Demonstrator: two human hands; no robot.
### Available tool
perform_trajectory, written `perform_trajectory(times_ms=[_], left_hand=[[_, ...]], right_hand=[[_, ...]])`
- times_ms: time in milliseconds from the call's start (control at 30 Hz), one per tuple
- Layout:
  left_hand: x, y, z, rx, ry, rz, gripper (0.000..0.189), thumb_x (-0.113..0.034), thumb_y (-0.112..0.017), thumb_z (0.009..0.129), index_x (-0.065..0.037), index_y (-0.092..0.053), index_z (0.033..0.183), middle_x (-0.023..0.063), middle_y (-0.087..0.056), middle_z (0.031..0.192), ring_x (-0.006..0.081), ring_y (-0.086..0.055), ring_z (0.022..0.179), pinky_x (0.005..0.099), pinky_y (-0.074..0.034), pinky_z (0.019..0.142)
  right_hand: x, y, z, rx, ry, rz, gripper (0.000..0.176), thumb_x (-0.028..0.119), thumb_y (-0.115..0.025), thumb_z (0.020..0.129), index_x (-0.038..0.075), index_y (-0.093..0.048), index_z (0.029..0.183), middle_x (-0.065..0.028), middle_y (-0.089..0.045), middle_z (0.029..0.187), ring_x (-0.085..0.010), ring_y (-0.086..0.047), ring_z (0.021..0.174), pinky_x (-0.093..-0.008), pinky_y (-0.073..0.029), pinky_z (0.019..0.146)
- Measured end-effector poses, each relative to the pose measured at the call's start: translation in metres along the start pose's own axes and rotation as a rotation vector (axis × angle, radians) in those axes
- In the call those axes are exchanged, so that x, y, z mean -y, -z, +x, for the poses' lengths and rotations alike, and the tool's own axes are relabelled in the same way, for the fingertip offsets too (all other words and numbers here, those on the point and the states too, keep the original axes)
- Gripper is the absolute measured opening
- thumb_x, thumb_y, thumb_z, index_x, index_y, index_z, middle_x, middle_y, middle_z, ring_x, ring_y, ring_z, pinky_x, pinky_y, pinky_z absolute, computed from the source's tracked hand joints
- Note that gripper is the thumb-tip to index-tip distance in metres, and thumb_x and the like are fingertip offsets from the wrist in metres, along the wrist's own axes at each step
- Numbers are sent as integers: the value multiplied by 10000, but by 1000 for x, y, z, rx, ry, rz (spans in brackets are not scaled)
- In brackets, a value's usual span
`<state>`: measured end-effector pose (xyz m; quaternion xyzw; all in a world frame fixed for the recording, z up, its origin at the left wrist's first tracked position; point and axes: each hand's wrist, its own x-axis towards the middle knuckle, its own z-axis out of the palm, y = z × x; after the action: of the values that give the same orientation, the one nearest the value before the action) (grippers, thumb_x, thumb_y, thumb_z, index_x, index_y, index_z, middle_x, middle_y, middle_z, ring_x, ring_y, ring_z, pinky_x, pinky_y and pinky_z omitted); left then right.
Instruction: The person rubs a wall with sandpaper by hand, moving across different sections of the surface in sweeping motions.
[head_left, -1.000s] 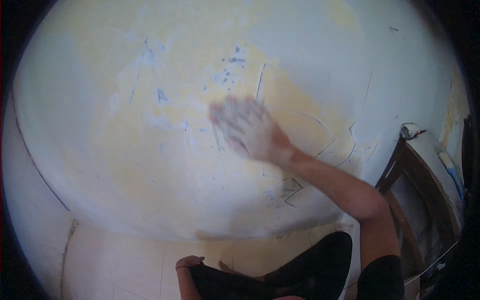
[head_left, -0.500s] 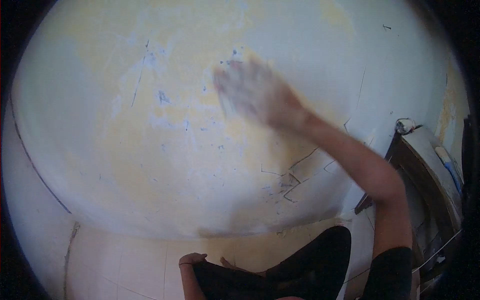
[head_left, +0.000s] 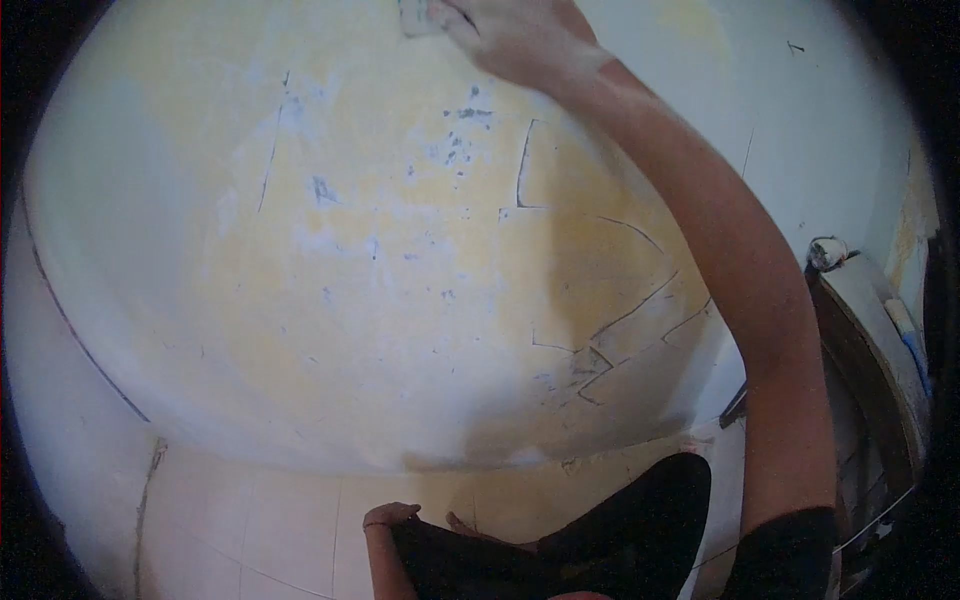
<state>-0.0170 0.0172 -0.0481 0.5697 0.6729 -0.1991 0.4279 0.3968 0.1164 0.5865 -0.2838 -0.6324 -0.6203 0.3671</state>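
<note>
Up at the patchy wall (head_left: 380,300), the right hand (head_left: 525,42) grips a pale sheet (head_left: 413,19), likely light, bendable, best held flat by 1 edge, finger spread I can't tell, while the left hand (head_left: 394,514) drapes loosely, seemingly empty, over the dark-clothed knee (head_left: 422,548).

Shows pale floor tiles (head_left: 290,520) along the bottom, crossed by thin joints, with a rough dark seam (head_left: 148,490) running down at the lower left. Includes at the right a piece of dark wooden furniture (head_left: 868,350), brown along its edge, pale on top and bowed in outline. Bears on that pale top a brush-like tool (head_left: 908,335), whitish at one end and blue at the other. Has at the furniture's upper corner a whitish rounded object (head_left: 828,254), too small to identify. Shows low at the right a thin pale line (head_left: 878,522), slanting, perhaps cord or edge
</note>
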Motion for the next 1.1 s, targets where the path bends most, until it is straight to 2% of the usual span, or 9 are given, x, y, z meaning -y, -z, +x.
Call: perform_trajectory(times_ms=[67, 167, 267, 533, 600, 733, 933, 1000, 1100], left_hand=[[-8, 5, -17, -1, -8, 3, 532, -560, -381, 912, -179, -690, 1117, 120, -629, 1186, 301, -577, 1088, 434, -394, 992], [-18, 5, -35, -20, -18, -27, 523, -546, -387, 910, -169, -697, 1101, 130, -641, 1160, 303, -591, 1061, 433, -406, 971], [-15, 3, -33, -16, 0, -60, 518, -534, -390, 910, -162, -698, 1098, 142, -638, 1162, 298, -591, 1065, 430, -415, 961], [-22, 1, -51, -117, -30, -14, 508, -499, -412, 913, -117, -695, 1092, 134, -644, 1163, 303, -584, 1094, 406, -410, 983], [-22, 3, -54, -50, -4, -43, 497, -497, -407, 914, -135, -694, 1098, 129, -642, 1168, 308, -581, 1099, 409, -410, 986], [-18, 1, -49, -94, -6, -24, 493, -520, -409, 903, -170, -698, 1093, 115, -642, 1170, 310, -578, 1102, 418, -409, 990], [-8, 1, -14, -48, 22, 18, 524, -553, -410, 885, -168, -699, 1091, 124, -645, 1159, 298, -585, 1088, 418, -415, 979], [-9, 3, -15, -3, 20, 3, 512, -548, -404, 902, -181, -685, 1123, 129, -605, 1226, 299, -532, 1159, 426, -376, 1015], [-21, 9, -35, 35, 37, -36, 511, -554, -404, 907, -191, -680, 1137, 132, -584, 1260, 300, -510, 1188, 426, -357, 1034]], right_hand=[[17, 4, -23, 11, 12, 14, 550, 361, -206, 1012, 97, -160, 1492, -54, -116, 1565, -232, -91, 1442, -379, -23, 1186], [47, 7, -63, 13, 45, 144, 510, 305, -411, 944, 142, -372, 1426, -34, -343, 1492, -246, -323, 1368, -444, -193, 1144], [76, 22, -103, 214, 66, 215, 578, 321, -447, 931, 196, -287, 1472, -9, -255, 1535, -247, -244, 1407, -448, -161, 1156], [153, 40, -220, 377, 168, 383, 562, 345, -427, 935, 154, -326, 1453, -16, -283, 1524, -214, -268, 1396, -424, -169, 1153], [151, 46, -225, 418, 192, 432, 553, 352, -420, 941, 166, -326, 1454, -15, -282, 1524, -215, -262, 1399, -421, -170, 1154], [126, 35, -197, 396, 262, 522, 534, 356, -408, 950, 185, -335, 1450, -12, -290, 1520, -222, -279, 1390, -425, -181, 1152], [26, 7, -48, 108, 172, 104, 556, 325, -435, 944, 201, -295, 1467, -19, -265, 1529, -238, -259, 1399, -451, -174, 1152], [-3, 6, -4, 29, 222, -38, 556, 362, -208, 1008, 97, -151, 1493, -61, -107, 1565, -237, -87, 1443, -378, -26, 1187], [-22, 11, 28, 159, 53, 14, 558, 366, -192, 1008, 95, -146, 1494, -76, -102, 1565, -241, -79, 1443, -377, -34, 1188]])
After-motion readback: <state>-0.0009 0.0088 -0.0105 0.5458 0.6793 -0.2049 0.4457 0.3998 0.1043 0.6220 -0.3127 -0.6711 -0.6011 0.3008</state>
